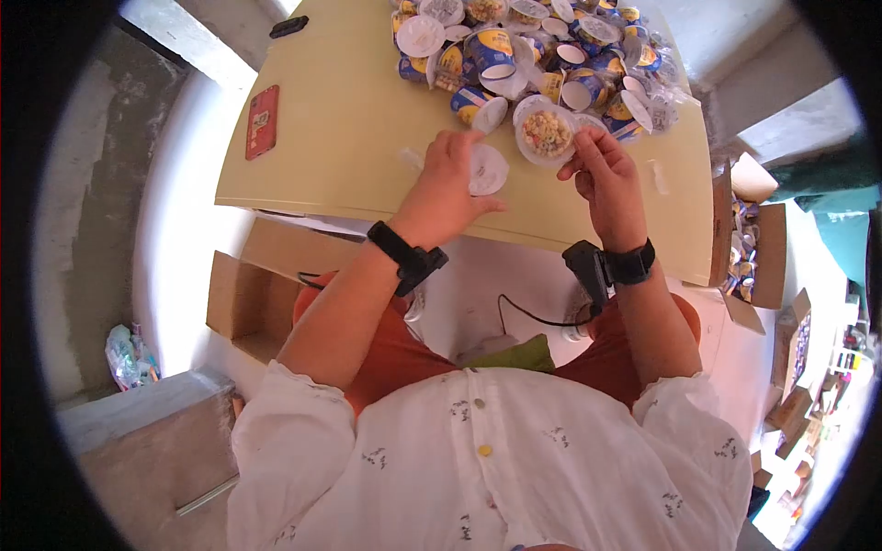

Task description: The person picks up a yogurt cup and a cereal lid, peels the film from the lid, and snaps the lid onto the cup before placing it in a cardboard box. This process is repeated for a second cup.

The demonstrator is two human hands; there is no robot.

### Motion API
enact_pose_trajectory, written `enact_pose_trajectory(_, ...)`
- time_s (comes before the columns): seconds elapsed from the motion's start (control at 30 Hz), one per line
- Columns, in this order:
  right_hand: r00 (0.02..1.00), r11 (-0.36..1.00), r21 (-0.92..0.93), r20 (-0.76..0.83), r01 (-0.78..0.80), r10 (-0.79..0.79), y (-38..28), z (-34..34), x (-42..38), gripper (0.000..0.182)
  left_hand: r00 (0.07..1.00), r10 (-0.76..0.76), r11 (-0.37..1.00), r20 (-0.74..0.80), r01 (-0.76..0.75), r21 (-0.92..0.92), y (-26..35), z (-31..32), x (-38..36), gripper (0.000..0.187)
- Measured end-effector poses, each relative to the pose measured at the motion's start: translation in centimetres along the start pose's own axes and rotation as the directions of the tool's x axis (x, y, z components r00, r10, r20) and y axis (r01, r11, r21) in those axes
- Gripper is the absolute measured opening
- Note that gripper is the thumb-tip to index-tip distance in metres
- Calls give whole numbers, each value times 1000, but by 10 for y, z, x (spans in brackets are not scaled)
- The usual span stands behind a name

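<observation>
My right hand (606, 179) pinches the rim of a clear plastic cup (547, 133) that holds a colourful cereal-like mix. To its left, over the table, my left hand (444, 188) has its thumb stretched away from the fingers. Between that thumb and the fingers shows a round whitish lid (489, 171). The hand borders the lid, and no clear grip on it is visible. Just beyond both hands lies a heap of blue-and-yellow paper cups (491, 55), clear tubs and lids. One tipped blue cup (471, 104) sits at the heap's near edge.
The yellowish table (340, 119) carries a red phone (263, 122) and a small black object (288, 27) on its left. A cardboard box (253, 298) stands open below left. Another box (774, 248) with similar cups is at the right. A dark cable (542, 321) hangs below the table.
</observation>
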State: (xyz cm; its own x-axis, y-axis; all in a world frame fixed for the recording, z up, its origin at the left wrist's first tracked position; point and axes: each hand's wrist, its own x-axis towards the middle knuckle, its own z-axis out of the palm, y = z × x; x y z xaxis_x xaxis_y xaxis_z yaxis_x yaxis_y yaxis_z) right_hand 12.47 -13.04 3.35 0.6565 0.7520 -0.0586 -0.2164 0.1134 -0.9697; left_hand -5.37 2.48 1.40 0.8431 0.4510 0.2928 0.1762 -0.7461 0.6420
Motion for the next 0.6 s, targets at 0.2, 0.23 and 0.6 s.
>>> enact_pose_trajectory(0.2, 997, 999, 10, 66, -38, 37, -1, -2, -2, 23, 988, -146, 978, -51, 152, 143, -35, -45, 11, 46)
enact_pose_trajectory(0.23, 998, 999, 18, 48, -41, 40, -2, 0, -2, 24, 988, -146, 978, -48, 152, 145, -45, -52, 10, 46)
enact_pose_trajectory(0.6, 996, 998, 33, 67, -52, 50, 2, -6, -5, 26, 955, -253, 906, 154, 178, 385, -66, -47, 9, 28)
